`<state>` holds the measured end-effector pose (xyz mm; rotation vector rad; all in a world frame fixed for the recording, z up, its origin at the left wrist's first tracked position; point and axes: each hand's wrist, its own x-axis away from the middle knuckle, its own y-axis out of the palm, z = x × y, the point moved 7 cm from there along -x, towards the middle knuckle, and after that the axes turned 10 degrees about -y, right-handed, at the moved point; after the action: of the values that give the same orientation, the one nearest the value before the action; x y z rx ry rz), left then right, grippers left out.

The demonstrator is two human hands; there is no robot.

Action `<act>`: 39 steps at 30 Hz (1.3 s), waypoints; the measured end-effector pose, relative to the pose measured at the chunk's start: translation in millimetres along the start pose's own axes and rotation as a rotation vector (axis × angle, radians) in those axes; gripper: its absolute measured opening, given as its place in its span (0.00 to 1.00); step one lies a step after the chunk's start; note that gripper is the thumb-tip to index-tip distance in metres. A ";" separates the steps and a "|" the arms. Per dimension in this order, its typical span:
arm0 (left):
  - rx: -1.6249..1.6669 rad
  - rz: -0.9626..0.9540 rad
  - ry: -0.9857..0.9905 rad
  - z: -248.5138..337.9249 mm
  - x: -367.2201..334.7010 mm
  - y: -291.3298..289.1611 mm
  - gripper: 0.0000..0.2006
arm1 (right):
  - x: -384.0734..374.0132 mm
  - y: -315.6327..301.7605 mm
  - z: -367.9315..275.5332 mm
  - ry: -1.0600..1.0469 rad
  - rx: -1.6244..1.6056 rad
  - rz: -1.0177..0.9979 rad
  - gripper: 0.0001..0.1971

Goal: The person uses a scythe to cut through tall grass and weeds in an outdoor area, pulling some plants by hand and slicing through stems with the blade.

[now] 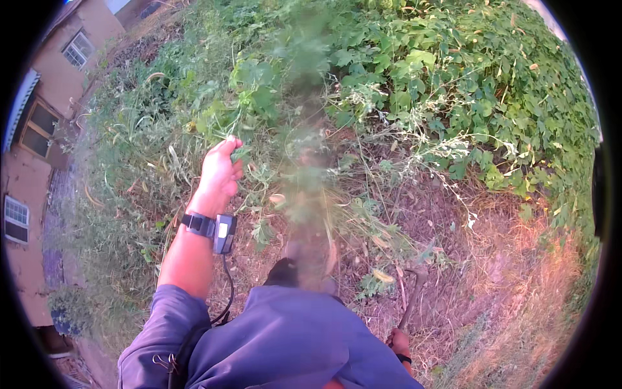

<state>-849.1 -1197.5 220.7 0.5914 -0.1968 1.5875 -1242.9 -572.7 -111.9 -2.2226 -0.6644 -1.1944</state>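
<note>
My left hand (221,170) reaches forward with its fingers closed around thin green stems. From the thumb side of that hand a leafy green weed (249,97) rises into the growth behind it. Down at the lower right, close to my body, my right hand (400,341) is wrapped around the handle of a sickle (408,310). The sickle's hooked end (418,277) points away from me, just above the ground and apart from my left hand. Part of the right hand is hidden at the edge of my clothing.
Dense broad-leaved vines (518,84) cover the far right. Pulled or cut stalks (350,217) lie ahead of my feet, on brown soil with dry grass (499,285). A building with windows (39,129) stands at the left. A blurred vertical streak hides the middle.
</note>
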 end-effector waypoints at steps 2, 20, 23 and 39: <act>-0.037 0.010 0.026 -6.8 26.8 3.3 0.09 | 5.4 -8.3 -5.0 -0.004 0.008 -0.026 0.10; -0.149 0.006 -0.068 -78.3 101.4 80.5 0.16 | -15.8 -74.7 36.1 -0.002 -0.076 -0.052 0.14; -0.154 0.012 -0.057 -82.7 98.2 63.8 0.15 | -14.5 -86.6 52.6 -0.036 -0.076 -0.045 0.13; -0.208 -0.007 0.122 -200.7 314.4 -51.9 0.15 | -18.9 -170.7 163.8 -0.083 -0.006 -0.092 0.15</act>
<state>-848.7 -822.1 190.0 0.3333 -0.2643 1.5677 -1263.0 -343.1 -168.5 -2.2784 -0.8047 -1.1544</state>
